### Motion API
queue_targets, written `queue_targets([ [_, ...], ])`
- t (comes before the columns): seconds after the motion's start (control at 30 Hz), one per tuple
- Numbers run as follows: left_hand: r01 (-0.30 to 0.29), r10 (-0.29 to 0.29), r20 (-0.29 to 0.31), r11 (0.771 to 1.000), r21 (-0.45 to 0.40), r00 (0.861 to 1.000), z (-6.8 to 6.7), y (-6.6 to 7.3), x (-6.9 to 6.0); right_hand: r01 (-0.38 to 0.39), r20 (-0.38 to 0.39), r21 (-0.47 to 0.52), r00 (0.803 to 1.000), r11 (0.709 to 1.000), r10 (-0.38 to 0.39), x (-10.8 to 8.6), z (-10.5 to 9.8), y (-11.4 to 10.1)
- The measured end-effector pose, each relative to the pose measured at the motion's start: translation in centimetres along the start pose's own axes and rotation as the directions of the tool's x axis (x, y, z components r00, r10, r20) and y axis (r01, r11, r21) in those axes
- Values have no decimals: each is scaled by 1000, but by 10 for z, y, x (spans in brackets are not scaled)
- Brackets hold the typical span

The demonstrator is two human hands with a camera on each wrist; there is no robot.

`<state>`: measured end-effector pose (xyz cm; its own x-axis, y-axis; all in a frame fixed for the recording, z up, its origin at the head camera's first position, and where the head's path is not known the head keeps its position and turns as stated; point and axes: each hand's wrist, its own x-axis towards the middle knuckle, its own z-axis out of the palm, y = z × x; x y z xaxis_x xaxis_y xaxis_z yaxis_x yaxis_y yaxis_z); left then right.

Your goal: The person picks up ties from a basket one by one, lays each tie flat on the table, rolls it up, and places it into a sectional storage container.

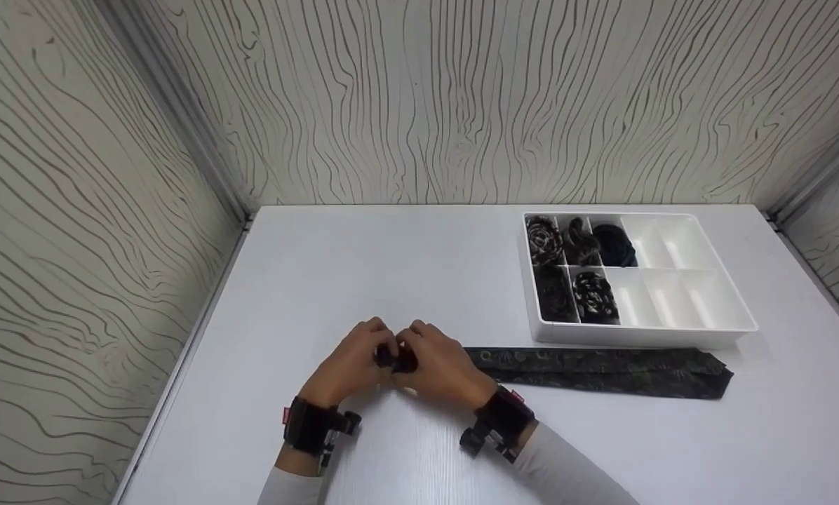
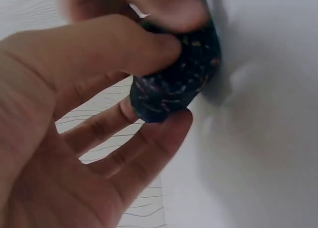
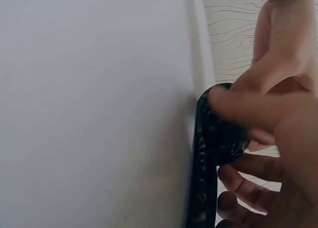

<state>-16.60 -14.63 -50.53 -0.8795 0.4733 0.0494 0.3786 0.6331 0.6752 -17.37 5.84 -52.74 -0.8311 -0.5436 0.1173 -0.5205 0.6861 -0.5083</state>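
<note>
A dark patterned necktie (image 1: 602, 372) lies lengthwise on the white table, its wide pointed end to the right. Its other end is wound into a small roll (image 2: 174, 89), held on edge between both hands. My left hand (image 1: 353, 358) pinches the roll with the thumb on one face and fingertips beneath. From the other side, my right hand (image 1: 440, 368) grips the same roll, thumb across it and fingers curled below. In the right wrist view the flat strip of the tie (image 3: 202, 188) runs out from the roll along the tabletop. Fingers partly hide the roll in the head view.
Behind the tie, at the right, stands a white divided box (image 1: 644, 337). Several dark rolled ties, among them a patterned one (image 1: 595, 298), fill its left compartments; those on the right hold nothing. Patterned panels (image 1: 419, 105) wall the table at the back and sides.
</note>
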Motion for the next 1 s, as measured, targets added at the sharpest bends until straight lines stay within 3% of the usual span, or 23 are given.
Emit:
queue_targets([
  [0.13,8,-7,15,1000,-18,1000,0,-1,0,-35,-16,24,999,999,35,-2,-2,3],
  [0.3,23,-23,30,1000,5,999,0,-1,0,-20,-18,56,1000,998,21,-4,-5,6],
  [0.53,44,-42,42,998,-37,998,1,4,1,-2,-33,-2,999,1000,2,-8,-9,10],
  [1.0,-2,0,60,1000,24,998,12,8,4,42,-38,-3,998,999,-42,-17,-14,17],
])
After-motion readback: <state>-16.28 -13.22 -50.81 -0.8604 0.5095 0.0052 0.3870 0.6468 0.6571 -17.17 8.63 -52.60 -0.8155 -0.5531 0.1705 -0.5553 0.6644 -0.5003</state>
